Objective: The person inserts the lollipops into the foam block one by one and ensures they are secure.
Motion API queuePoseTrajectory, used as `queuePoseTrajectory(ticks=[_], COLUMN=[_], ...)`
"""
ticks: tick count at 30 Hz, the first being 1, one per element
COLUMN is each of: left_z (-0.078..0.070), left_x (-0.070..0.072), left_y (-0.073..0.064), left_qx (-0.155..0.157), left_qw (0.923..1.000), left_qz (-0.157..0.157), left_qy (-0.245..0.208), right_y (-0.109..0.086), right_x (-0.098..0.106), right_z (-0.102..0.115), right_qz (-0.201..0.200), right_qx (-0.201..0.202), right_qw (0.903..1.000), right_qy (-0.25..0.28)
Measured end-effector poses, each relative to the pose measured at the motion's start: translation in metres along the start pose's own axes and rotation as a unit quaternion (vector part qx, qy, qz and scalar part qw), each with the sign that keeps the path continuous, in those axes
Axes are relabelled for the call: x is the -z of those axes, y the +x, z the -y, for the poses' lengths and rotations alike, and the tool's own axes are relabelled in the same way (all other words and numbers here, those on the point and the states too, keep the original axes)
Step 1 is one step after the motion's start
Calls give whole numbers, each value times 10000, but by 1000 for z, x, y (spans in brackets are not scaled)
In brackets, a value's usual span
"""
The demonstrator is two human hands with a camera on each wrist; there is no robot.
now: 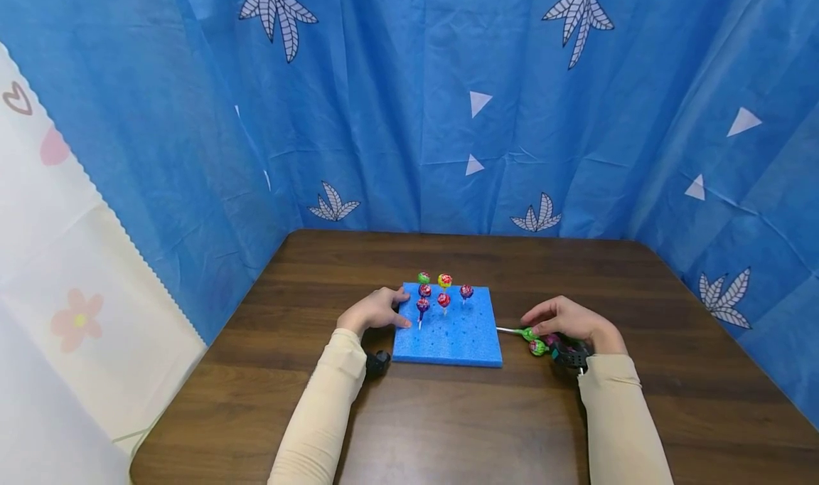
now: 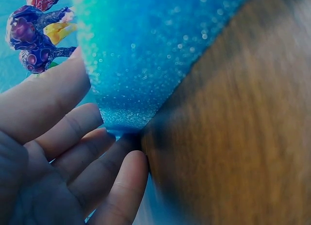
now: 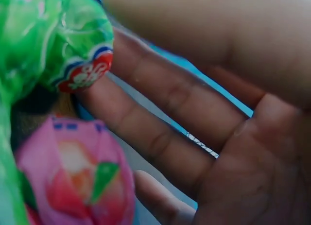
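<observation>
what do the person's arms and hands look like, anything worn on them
Both the left hand and right hand are bare, with no gloves showing. The left sleeve and right sleeve are long, plain and cream, with wrinkled fabric. A black device sits at the left wrist; another black device, with a small teal patch, sits at the right wrist.

Wrist-view edges crop the blue foam block (image 2: 150, 50) and the blurred pink lollipop (image 3: 80, 181).

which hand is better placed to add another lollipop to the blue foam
Probably the right hand: it is at the loose green lollipops, while the left hand touches the blue foam at its left edge.
</observation>
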State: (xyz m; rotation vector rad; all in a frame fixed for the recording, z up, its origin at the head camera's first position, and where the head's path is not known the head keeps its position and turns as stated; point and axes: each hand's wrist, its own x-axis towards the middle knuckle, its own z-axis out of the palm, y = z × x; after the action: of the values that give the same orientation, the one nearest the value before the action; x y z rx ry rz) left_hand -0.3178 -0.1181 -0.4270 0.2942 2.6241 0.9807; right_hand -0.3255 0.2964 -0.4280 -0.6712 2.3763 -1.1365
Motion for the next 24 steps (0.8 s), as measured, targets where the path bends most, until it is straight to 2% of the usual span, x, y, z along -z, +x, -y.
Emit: queuePoseTrajectory(ticks=[9, 24], left_z=[-2, 0], left_x=[1, 1], left_y=[-2, 0], left_qx=[-23, 49], left_qw=[10000, 10000], left_qz=[-8, 20], left_qy=[82, 0], right_y=[3, 1], right_x=[0, -2], right_z=[1, 4], right_qz=[47, -35], right_qx=[-214, -303], right_qw=[9996, 9995], right_qy=[-155, -3])
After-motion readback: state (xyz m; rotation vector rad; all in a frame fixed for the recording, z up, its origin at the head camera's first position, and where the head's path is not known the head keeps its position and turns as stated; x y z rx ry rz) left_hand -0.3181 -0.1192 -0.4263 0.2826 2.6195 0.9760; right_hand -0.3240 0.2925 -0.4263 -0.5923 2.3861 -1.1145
